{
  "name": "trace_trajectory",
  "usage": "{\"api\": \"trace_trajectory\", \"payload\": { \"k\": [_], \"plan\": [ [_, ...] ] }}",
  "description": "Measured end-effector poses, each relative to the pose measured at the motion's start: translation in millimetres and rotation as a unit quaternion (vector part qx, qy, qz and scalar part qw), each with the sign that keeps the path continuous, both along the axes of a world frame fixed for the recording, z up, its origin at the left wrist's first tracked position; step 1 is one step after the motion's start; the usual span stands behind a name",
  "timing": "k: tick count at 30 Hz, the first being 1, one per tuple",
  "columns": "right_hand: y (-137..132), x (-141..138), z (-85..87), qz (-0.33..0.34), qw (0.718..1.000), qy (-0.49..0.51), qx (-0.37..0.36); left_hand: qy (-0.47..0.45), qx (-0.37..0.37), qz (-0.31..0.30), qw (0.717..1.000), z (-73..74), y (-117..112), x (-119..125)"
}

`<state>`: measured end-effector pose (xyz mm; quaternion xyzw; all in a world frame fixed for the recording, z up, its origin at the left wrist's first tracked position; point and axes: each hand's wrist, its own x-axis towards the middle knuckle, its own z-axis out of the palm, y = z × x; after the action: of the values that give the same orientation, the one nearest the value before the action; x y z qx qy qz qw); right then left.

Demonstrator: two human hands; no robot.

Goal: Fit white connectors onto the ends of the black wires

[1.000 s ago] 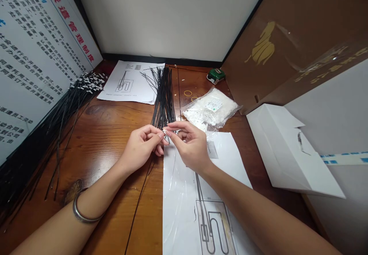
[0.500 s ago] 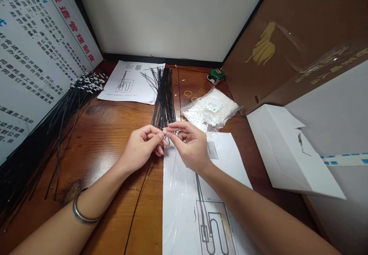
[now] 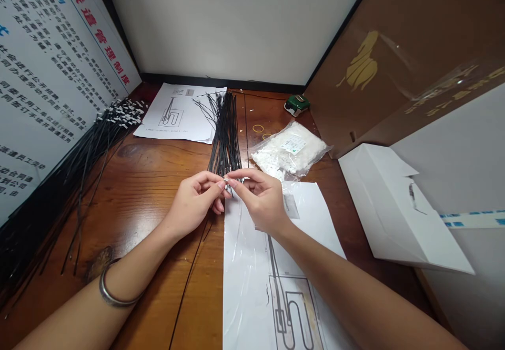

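White, tiny and partly hidden by fingers, a small piece (image 3: 226, 179) sits at the meeting point of two bare hands, just in front of the near ends of a bundle of black wires (image 3: 224, 134). The left hand (image 3: 195, 198) has its thumb and forefinger closed on the piece from the left, its other fingers curled beneath. The right hand (image 3: 261, 203) pinches the piece from the right, so the fingertips of both hands practically touch around it. A thin dark wire (image 3: 206, 230) shows below the left hand; whether that hand grips it too, I cannot tell.

The right hand is above the top part of a printed sheet (image 3: 244, 297), which lies on the wooden tabletop (image 3: 158, 176). Just beyond this hand, a clear bag (image 3: 294, 142) lies with white bits spread at its near left edge. A green tape measure (image 3: 296, 105) stands farther back, well apart from both hands. Off to the left lies a large pile of black wires with white ends (image 3: 89, 153), and a metal bracelet (image 3: 106, 293) circles the left forearm.
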<state>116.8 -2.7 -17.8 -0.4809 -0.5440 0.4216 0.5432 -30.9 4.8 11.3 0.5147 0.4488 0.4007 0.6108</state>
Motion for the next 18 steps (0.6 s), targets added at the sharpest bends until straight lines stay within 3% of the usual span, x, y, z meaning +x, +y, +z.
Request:
{"api": "trace_trajectory", "payload": {
  "k": [8, 18],
  "plan": [
    [2.0, 1.1, -1.2, 0.007, 1.000, -0.009, 0.022, -0.003, 0.002, 0.002, 1.000, 0.1, -0.6, 0.7],
    [3.3, 0.5, 0.9, -0.003, 0.998, 0.041, -0.042, -0.012, -0.019, 0.014, 1.000, -3.3, 0.3, 0.7]
  ]
}}
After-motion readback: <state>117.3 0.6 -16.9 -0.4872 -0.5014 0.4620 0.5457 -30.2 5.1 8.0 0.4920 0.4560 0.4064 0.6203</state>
